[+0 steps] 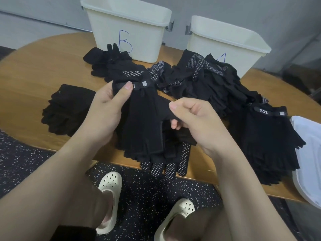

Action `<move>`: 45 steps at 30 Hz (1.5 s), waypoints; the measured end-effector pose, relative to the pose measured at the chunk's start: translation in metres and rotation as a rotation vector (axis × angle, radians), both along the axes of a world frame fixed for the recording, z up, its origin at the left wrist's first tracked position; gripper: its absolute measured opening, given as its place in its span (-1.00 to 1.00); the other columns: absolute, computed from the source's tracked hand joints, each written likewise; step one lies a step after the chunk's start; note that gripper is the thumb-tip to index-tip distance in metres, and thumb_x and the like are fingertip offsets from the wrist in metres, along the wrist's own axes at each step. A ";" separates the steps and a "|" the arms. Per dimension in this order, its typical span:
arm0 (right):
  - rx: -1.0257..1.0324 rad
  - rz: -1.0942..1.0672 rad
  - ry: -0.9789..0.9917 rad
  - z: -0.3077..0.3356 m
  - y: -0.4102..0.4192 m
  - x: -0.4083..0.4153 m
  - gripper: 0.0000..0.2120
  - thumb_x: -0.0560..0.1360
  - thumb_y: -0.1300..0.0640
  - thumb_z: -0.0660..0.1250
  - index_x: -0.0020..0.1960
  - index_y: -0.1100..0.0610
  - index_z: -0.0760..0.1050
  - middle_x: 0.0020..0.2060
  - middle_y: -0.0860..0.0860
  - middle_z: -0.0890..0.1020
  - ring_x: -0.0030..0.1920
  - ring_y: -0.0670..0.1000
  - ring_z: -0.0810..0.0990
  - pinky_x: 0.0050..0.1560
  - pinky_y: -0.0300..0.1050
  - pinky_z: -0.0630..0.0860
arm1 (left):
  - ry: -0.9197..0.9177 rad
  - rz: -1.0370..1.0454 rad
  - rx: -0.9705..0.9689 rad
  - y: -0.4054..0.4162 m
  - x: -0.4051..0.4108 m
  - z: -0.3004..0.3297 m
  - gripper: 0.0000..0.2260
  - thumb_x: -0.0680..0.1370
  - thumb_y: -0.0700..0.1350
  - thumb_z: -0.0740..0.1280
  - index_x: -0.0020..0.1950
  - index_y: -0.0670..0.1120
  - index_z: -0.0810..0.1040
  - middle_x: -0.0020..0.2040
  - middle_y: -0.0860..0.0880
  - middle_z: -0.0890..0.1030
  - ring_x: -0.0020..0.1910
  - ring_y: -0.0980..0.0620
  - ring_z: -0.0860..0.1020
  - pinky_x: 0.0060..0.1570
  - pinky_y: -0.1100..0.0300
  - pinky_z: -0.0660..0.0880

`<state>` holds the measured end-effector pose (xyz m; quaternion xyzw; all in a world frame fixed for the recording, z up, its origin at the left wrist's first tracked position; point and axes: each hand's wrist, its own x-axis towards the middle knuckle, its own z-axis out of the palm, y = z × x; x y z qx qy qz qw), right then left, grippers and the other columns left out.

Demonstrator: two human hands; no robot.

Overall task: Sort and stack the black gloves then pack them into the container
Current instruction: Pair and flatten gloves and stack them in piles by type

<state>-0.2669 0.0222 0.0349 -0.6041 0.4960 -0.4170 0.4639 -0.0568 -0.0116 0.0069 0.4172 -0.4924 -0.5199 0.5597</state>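
Bin (127, 30) marked "B"; stack (271, 143) cuff reads "5.11". Left hand (106, 110) and right hand (196, 122) fingers pinch a knit glove (144, 122), dotted palms beneath.

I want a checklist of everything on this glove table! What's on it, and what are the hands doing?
Surface: round wooden table, partly covered with gloves.
Job's things: held glove; loose glove heap; left stack; right stack; bin B; second bin, its letter partly hidden.
Clutter: white lid at the table's right edge.
Grippers: left hand pinches the held glove's cuff; right hand pinches its side.
Cables: nothing seen.
Surroundings: speckled dark floor, grey wall.
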 end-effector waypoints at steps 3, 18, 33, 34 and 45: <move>-0.085 -0.055 0.182 -0.002 -0.001 -0.004 -0.72 0.66 0.12 0.32 -0.15 0.25 0.60 -0.40 0.00 0.61 -0.31 -0.13 0.60 -0.14 -0.20 0.51 | -0.087 0.034 -0.034 -0.001 -0.001 -0.005 -0.78 0.70 -0.05 0.26 0.25 -0.10 0.61 0.21 -0.06 0.69 0.25 -0.08 0.63 0.33 -0.18 0.52; -0.175 0.023 0.467 -0.013 -0.023 0.024 -0.57 0.56 -0.25 0.28 -0.03 0.11 0.64 -0.14 0.01 0.73 -0.10 0.03 0.68 -0.03 0.09 0.62 | -0.195 -0.011 0.029 0.004 -0.010 -0.007 -0.85 0.67 -0.10 0.33 0.12 -0.11 0.68 0.02 -0.03 0.75 0.03 -0.02 0.71 0.03 0.02 0.63; -0.122 -0.228 0.557 -0.024 -0.039 0.011 -0.65 0.62 -0.08 0.35 -0.26 0.09 0.48 -0.58 -0.09 0.38 -0.48 -0.07 0.32 -0.38 -0.14 0.32 | -0.812 0.254 -0.041 -0.012 -0.005 -0.024 -0.82 0.60 0.10 0.41 -0.02 -0.01 0.63 -0.23 0.09 0.64 -0.18 0.11 0.62 -0.05 0.04 0.61; -0.107 -0.220 0.560 -0.024 -0.039 0.010 -0.66 0.62 -0.09 0.35 -0.24 0.10 0.50 -0.55 -0.07 0.42 -0.47 -0.07 0.34 -0.40 -0.18 0.32 | -0.837 0.257 -0.039 -0.012 -0.005 -0.024 -0.82 0.60 0.09 0.41 -0.02 -0.01 0.63 -0.22 0.10 0.63 -0.17 0.11 0.60 -0.06 0.08 0.59; 0.060 -0.176 0.418 -0.019 -0.041 -0.005 -0.77 0.53 -0.17 0.46 -0.13 -0.02 0.65 -0.18 -0.07 0.73 -0.10 -0.14 0.67 -0.11 -0.25 0.46 | -0.866 0.273 -0.042 -0.017 -0.005 -0.024 -0.84 0.61 0.06 0.40 0.09 0.00 0.66 -0.08 0.09 0.65 -0.06 0.11 0.57 -0.10 0.28 0.42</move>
